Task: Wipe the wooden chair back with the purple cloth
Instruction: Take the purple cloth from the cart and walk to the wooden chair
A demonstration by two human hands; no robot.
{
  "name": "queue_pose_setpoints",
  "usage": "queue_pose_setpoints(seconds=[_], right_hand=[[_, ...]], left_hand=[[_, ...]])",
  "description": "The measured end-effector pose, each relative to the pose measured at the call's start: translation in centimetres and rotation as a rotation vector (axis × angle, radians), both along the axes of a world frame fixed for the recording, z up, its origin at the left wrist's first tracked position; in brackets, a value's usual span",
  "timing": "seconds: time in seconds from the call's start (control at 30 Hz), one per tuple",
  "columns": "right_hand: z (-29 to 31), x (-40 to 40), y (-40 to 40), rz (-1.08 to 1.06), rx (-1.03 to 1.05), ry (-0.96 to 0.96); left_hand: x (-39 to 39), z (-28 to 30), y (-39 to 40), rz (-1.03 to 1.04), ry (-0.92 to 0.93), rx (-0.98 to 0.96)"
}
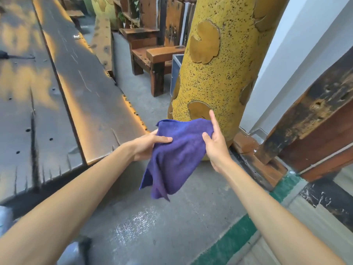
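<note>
On the left is a long dark wooden table (63, 88) with small holes in it and a rough, chipped edge. Warm light makes orange patches on its top. A tiny white thing (76, 36) sits far back on it, too small to make out.

Next comes the left hand (147, 145), reaching out over the grey floor (133, 217). It is closed on one side of the purple cloth (177, 155), with the thumb lying flat on top. The cloth is up in the air between both hands, in front of the person. Its lower part hangs down loose in folds, not touching the floor.

The right hand (216, 144) pinches the other top corner of the cloth with its thumb, and one finger points straight up.

Behind the cloth stands a big yellow pillar (219, 60) with black specks and brown patches. Farther back, left of the pillar, is a wooden chair (152, 54) with thick arms and legs, well apart from the cloth.

On the right a dark, worn wooden beam (313, 119) leans across a white wall (298, 44). A green stripe (235, 240) runs along the floor below.
</note>
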State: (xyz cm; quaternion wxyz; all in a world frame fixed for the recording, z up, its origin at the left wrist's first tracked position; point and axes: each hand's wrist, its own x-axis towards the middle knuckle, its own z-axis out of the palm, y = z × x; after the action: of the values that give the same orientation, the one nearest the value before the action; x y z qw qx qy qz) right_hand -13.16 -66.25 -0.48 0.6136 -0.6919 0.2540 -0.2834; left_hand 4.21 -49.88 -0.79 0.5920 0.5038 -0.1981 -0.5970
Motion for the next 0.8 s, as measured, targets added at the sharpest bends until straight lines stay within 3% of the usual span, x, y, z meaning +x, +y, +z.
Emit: queue_pose_setpoints(seconds=[0.17,0.27,0.4,0.5,0.67,0.8], right_hand=[[-0.8,4.0,-6.1,-0.017,-0.043,0.036],[-2.3,7.8,-9.9,-0.141,0.036,0.039],[-4.1,13.5,-15.3,-0.238,0.43,0.031],[-3.8,16.8,-17.8,-0.016,0.837,0.152],[-2.9,23.4,-21.6,0.165,0.701,0.275],[-2.6,27.8,-23.3,0.255,0.686,0.156]], left_hand=[[2.0,-0.3,-4.4,-0.279,0.033,0.081],[4.5,-1.0,-8.3,-0.248,-0.027,0.11],[10.0,-1.7,-14.3,-0.11,0.007,0.037],[14.0,-1.2,-18.1,-0.058,0.041,-0.038],[21.7,-0.7,-23.9,0.064,0.094,-0.107],[25.2,-1.3,-26.1,0.119,0.19,-0.134]])
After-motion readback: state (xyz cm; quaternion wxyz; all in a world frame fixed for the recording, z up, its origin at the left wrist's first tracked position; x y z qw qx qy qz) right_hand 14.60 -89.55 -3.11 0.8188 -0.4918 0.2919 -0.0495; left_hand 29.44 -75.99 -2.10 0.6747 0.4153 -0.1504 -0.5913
